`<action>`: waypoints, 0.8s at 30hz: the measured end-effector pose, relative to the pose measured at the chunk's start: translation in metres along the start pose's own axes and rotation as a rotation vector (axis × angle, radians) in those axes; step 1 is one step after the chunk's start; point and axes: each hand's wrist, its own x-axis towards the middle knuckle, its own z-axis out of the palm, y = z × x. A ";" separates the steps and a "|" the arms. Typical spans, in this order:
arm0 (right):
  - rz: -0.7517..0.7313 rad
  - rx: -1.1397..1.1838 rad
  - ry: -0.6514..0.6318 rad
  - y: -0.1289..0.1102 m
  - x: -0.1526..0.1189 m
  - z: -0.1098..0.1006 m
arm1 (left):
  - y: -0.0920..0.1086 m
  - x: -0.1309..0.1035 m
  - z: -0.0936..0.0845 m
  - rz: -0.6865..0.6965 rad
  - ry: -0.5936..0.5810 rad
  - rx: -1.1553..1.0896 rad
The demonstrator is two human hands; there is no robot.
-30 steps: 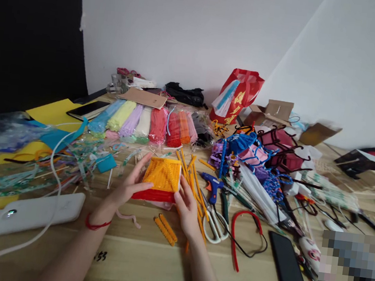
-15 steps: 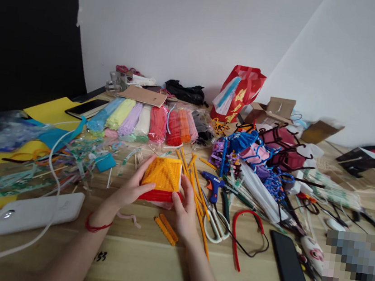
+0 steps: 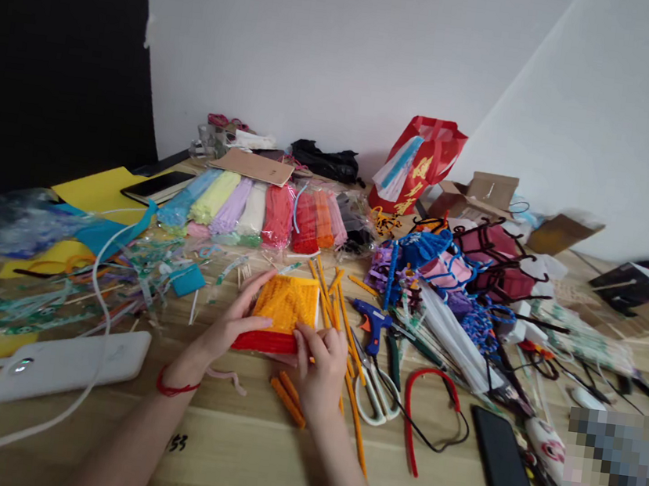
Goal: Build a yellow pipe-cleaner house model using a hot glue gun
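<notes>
Between my hands is a small box-like craft piece (image 3: 287,301), its top covered in orange pipe cleaners and its near side red. My left hand (image 3: 235,323) grips the left side, thumb lying on the orange top. My right hand (image 3: 318,364) has its thumb and fingers pinched together at the near right edge; whether a strand is between the fingertips is hidden. Short orange pipe cleaner strips (image 3: 289,398) lie just below the piece. Long orange pipe cleaners (image 3: 344,324) stretch along its right, and a pale pink strand (image 3: 228,378) rests near my left wrist.
To the right lie white-handled scissors (image 3: 377,395), a blue glue gun (image 3: 374,324), a red pipe cleaner (image 3: 412,419) and a black phone (image 3: 509,475). A white power bank (image 3: 70,365) with a cable sits left. Bagged pipe cleaner bundles (image 3: 254,211) and a red bag (image 3: 420,164) stand behind.
My right hand has moved from the right side of the piece up onto its near right edge, fingers now bent into a pinch. My left hand keeps its hold. The view has shifted slightly.
</notes>
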 end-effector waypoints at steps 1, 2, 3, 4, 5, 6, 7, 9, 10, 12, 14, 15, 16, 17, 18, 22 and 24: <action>0.008 0.007 -0.011 -0.002 0.001 0.000 | -0.001 0.000 0.000 0.004 -0.005 -0.012; 0.011 0.017 -0.022 -0.003 0.002 -0.001 | -0.002 0.001 -0.001 0.006 -0.010 -0.022; 0.010 0.029 -0.033 -0.003 0.003 -0.001 | -0.002 0.001 -0.002 0.007 -0.014 -0.028; 0.008 0.044 -0.043 -0.003 0.003 -0.001 | -0.003 0.001 -0.002 0.007 -0.018 -0.030; 0.008 0.061 -0.049 -0.003 0.004 -0.001 | -0.004 0.001 -0.003 0.006 -0.021 -0.030; 0.008 0.078 -0.054 -0.003 0.003 -0.001 | -0.005 0.002 -0.004 0.006 -0.023 -0.027; 0.009 0.097 -0.056 -0.003 0.003 -0.002 | -0.005 0.002 -0.004 0.006 -0.025 -0.023; 0.009 0.148 -0.063 -0.004 0.001 -0.004 | -0.006 0.002 -0.005 0.009 -0.033 -0.014; 0.013 0.184 -0.069 -0.005 0.000 -0.006 | -0.006 0.002 -0.005 0.009 -0.037 -0.012; 0.048 0.276 -0.077 -0.004 -0.003 -0.010 | -0.006 0.001 -0.005 0.001 -0.047 -0.033; 0.123 0.372 -0.057 -0.001 -0.003 -0.015 | -0.005 0.001 -0.005 -0.011 -0.052 -0.067; 0.173 0.413 -0.028 0.003 -0.003 -0.017 | -0.005 0.001 -0.005 -0.019 -0.052 -0.082; 0.233 0.452 0.013 0.008 -0.001 -0.019 | -0.005 0.000 -0.005 -0.026 -0.054 -0.093; 0.304 0.492 0.072 0.015 0.000 -0.021 | -0.005 0.000 -0.005 -0.031 -0.057 -0.102; 0.389 0.534 0.147 0.023 0.002 -0.023 | -0.005 0.001 -0.006 -0.034 -0.061 -0.111; 0.730 0.622 0.470 0.054 0.011 -0.032 | -0.009 0.002 -0.008 -0.039 -0.067 -0.172; 0.784 0.573 0.579 0.064 0.013 -0.038 | -0.010 0.003 -0.009 -0.054 -0.064 -0.199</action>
